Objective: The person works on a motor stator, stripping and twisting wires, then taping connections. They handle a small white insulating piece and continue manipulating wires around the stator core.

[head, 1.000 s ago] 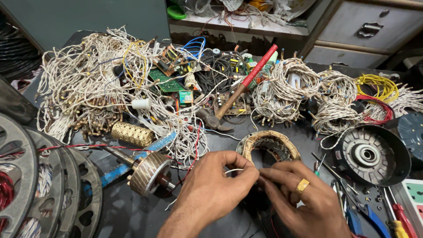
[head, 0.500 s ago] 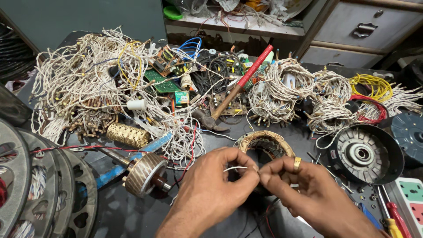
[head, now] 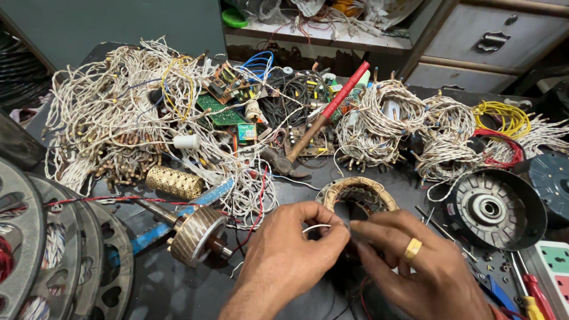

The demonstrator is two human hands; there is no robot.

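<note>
My left hand (head: 284, 261) pinches a thin white wire (head: 315, 226) at the near rim of a ring-shaped motor stator (head: 355, 191) wound with tan-taped coils. My right hand (head: 415, 269), a gold ring on one finger, meets it fingertip to fingertip on the same wire just in front of the stator. Both hands cover the stator's near half. A rotor on a shaft (head: 198, 234) lies left of my left hand on the dark table (head: 178, 290).
Big tangles of white twisted wire (head: 112, 118) and more bundles (head: 379, 118) fill the back. A hammer with a red handle (head: 323, 118), circuit boards (head: 222, 109), a black motor cover (head: 495, 207), fan guards (head: 35, 249), a power strip (head: 557, 261) and screwdrivers (head: 530, 293) surround the hands.
My hands have drawn closer together and shifted slightly, fingers now meeting on the white wire in front of the stator. The view has drifted a little; nothing else moved.
</note>
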